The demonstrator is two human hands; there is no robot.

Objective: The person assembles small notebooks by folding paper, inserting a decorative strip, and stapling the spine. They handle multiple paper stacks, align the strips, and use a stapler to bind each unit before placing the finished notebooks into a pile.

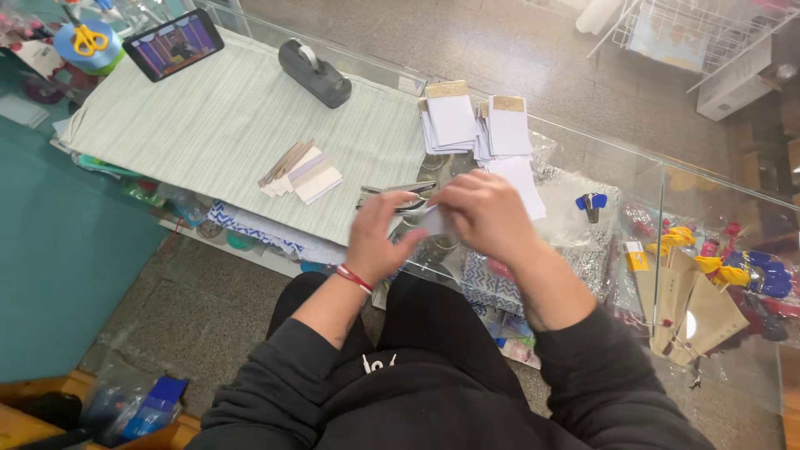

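Observation:
My left hand (377,237) and my right hand (483,215) meet over the glass counter (583,158) and together pinch a small white paper piece (435,221). Its shape is mostly hidden by my fingers. Just beyond my left fingers lie metal scissors (400,193) at the edge of a striped green mat (217,117). A red string bracelet (354,277) circles my left wrist. Two stacks of small white envelopes with gold flaps (475,125) sit just beyond my hands.
On the mat lie a small pile of white and tan slips (300,172), a black tape dispenser (314,73) and a phone (173,44) showing video. Yellow scissors (86,39) rest far left. Under the glass at right are kraft paper cones (696,308) and colourful trinkets.

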